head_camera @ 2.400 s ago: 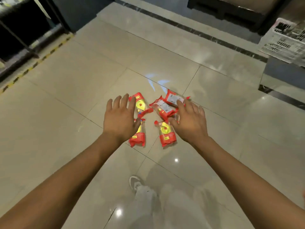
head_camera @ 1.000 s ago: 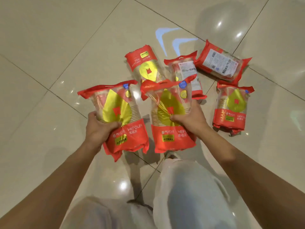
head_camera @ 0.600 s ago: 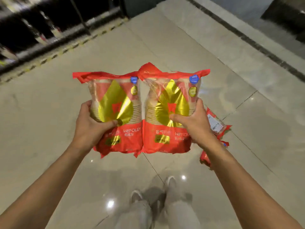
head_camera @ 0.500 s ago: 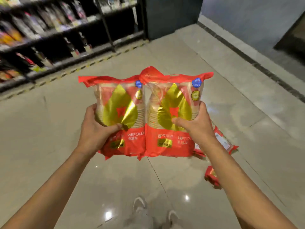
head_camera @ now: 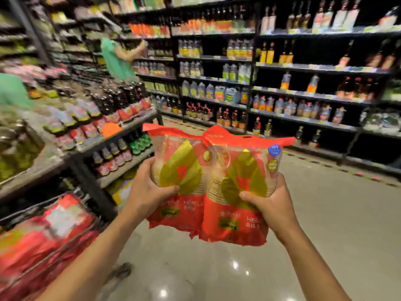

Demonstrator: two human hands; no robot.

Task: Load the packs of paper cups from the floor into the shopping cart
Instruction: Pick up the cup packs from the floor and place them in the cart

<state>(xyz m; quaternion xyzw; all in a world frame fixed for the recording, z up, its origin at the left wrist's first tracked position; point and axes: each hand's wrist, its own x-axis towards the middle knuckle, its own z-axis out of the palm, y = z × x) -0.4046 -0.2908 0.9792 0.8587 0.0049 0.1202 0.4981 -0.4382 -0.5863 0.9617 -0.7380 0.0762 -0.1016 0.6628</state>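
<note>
1. Head view: my left hand [head_camera: 149, 192] was clamped on the left pack of paper cups [head_camera: 180, 181], thumb across its front.
2. My right hand [head_camera: 272, 206] was clamped on the right pack of paper cups [head_camera: 240, 187]; both packs upright, side by side, touching, held above the floor [head_camera: 325, 235].
3. Shopping cart [head_camera: 43, 235] at lower left, blurred, red packs inside.
4. Bottle shelves [head_camera: 282, 83] ahead.

The single head-worn view looked forward and slightly down (from close behind the raised hands) toward store shelving [head_camera: 303, 68] across the aisle.
</note>
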